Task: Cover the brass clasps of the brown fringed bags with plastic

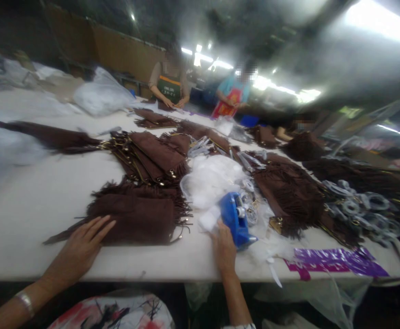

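Observation:
My left hand (85, 242) lies with fingers outstretched on the left end of a brown fringed suede bag (141, 219), which rests flat near the table's front edge. Its fringe spreads out at the back and right side. My right hand (224, 249) is beside a blue tape dispenser (233, 217), fingers curled at a small white sheet (209, 219) of paper or foam. The fingertips are blurred, but they seem closed on the sheet. Directly behind the dispenser is a heap of white stuffing or tissue (213, 178).
More brown fringed bags (152, 153) are piled behind, with others (289, 192) to the right. Plastic-wrapped coiled straps (360, 205) and purple packaging (340, 261) lie at the right. A clear plastic bag (100, 93) stands at the far left. Co-workers (169, 87) are across the table.

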The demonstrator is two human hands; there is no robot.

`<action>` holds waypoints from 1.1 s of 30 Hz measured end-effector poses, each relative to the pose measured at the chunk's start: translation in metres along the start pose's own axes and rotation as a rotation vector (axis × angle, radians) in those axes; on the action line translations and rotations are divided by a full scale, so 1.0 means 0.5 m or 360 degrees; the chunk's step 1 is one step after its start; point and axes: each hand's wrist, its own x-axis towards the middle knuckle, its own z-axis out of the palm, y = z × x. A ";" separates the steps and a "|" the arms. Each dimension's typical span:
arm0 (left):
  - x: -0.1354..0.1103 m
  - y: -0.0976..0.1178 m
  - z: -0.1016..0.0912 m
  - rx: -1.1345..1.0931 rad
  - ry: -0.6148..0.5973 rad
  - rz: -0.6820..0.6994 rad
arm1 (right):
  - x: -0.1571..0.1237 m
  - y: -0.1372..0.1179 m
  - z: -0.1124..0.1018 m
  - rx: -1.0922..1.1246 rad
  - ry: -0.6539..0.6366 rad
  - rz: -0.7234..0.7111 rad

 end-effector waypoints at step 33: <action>0.143 0.235 -0.160 -0.2918 -0.0769 -0.0744 | -0.031 -0.378 -0.090 0.1777 -0.0938 0.0870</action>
